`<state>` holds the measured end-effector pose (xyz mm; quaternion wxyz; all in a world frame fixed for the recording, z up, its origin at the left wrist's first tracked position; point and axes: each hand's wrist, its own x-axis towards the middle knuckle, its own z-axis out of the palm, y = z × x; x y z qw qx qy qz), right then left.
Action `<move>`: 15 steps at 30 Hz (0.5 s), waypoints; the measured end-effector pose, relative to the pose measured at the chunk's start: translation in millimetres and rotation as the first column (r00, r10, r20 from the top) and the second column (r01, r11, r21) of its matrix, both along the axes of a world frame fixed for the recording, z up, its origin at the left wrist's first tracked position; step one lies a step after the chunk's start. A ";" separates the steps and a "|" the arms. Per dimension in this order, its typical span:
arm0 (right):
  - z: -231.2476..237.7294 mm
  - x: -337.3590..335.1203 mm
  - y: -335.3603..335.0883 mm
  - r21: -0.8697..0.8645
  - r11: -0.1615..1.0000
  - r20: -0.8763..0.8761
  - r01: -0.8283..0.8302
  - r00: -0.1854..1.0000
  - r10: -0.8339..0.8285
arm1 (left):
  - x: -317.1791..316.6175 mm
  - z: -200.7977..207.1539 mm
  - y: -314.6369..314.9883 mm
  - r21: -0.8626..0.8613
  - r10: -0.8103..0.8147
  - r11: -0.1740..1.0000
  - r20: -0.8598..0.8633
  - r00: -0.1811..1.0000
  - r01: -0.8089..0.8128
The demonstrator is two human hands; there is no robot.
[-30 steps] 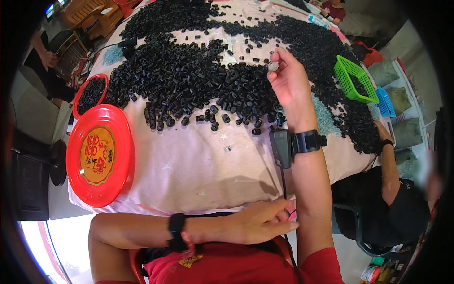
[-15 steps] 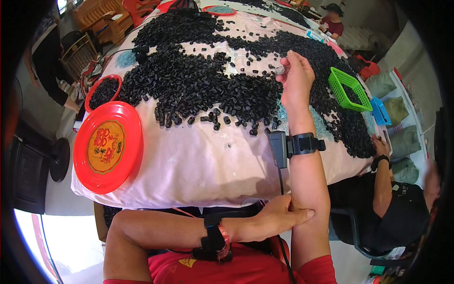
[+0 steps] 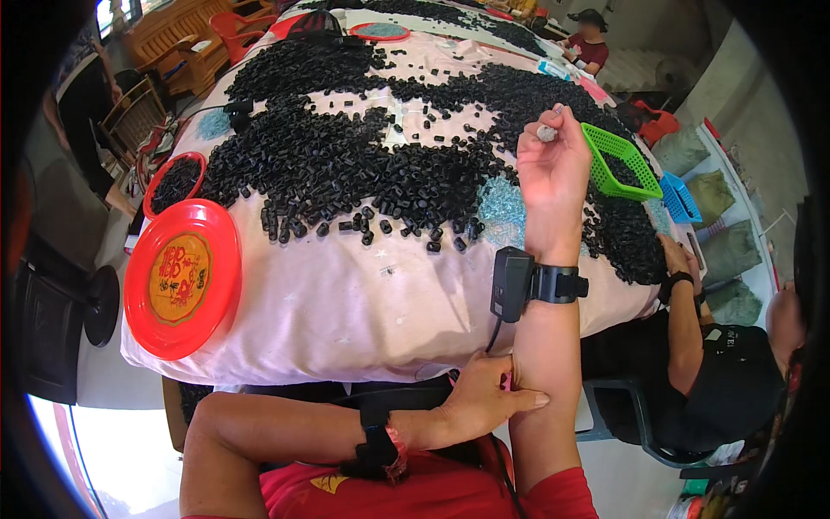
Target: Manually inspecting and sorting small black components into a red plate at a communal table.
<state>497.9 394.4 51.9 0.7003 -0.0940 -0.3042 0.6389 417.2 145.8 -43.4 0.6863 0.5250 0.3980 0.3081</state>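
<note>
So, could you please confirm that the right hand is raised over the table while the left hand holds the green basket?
No: the head view shows the left hand at the right forearm, not holding the green basket; the right hand is raised over the table.

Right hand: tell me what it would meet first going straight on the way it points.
The right hand would probably meet the small black pieces beyond it, though depth is unclear and it might pass above them.
</note>
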 end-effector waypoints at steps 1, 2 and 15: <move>-1.1 1.1 -2.9 0.000 1.000 -0.010 0.002 1.000 -0.002 | 0.5 -2.9 1.0 0.019 0.024 1.000 0.054 0.998 -0.025; 0.7 2.1 -0.9 -0.001 1.000 -0.010 0.002 1.000 -0.002 | 2.4 -4.6 0.7 0.018 0.024 1.000 0.054 0.998 -0.025; -3.0 -2.8 -12.5 0.013 1.000 -0.022 -0.002 1.000 0.002 | -37.5 38.9 64.0 0.162 0.330 0.916 0.217 0.919 -0.368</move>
